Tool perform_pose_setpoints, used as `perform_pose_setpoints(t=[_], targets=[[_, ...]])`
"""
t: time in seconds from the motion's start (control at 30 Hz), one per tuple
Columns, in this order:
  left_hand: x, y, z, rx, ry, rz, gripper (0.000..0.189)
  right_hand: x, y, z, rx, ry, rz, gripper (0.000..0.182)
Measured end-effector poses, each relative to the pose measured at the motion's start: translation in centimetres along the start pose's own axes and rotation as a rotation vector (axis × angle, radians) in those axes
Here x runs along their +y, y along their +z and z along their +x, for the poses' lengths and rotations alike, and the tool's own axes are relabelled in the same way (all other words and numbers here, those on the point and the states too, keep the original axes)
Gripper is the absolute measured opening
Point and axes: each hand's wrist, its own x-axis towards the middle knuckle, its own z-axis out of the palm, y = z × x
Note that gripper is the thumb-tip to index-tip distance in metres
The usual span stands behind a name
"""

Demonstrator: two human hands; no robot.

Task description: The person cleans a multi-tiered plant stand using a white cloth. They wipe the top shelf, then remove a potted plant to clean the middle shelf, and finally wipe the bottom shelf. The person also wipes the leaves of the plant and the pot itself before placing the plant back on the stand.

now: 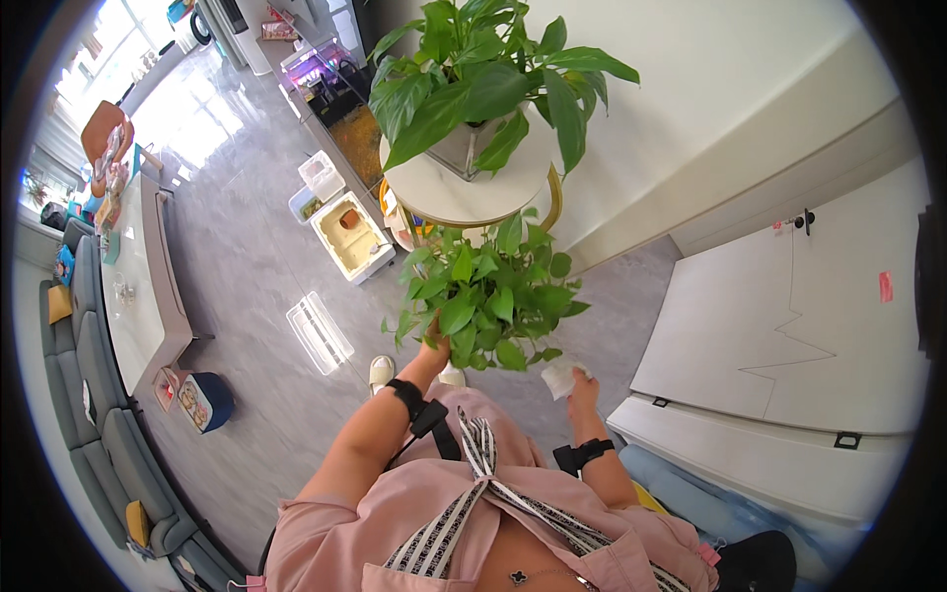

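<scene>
My left hand reaches into the left side of a leafy green pothos-like plant. Leaves cover its fingers, so I cannot tell whether they grip a pot, a stem or nothing. The plant's pot is hidden under the foliage. In my right hand is a crumpled white tissue or wipe, held to the right of the leaves. Just beyond, a larger broad-leaved plant in a square grey pot stands on a round white marble-look stand with gold trim.
A white foam box and clear plastic tubs sit on the grey floor by a fish tank. A clear lid lies nearer. White cabinet doors flank my right; a coffee table and grey sofa are left.
</scene>
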Motion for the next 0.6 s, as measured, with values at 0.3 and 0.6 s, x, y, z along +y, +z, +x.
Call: perform_pose_setpoints(t=[0.3,0.6], targets=[[3.5,-9.1,-10.8,-0.011,0.003,0.096,0.043,-5.8,6.5,2.3,0.028,-0.531,-0.636,0.033],[5.6,-18.8,-20.5,0.156,-0.184,-0.117,0.043,-4.8,21.7,6.2,-0.011,-0.663,-0.709,0.028]])
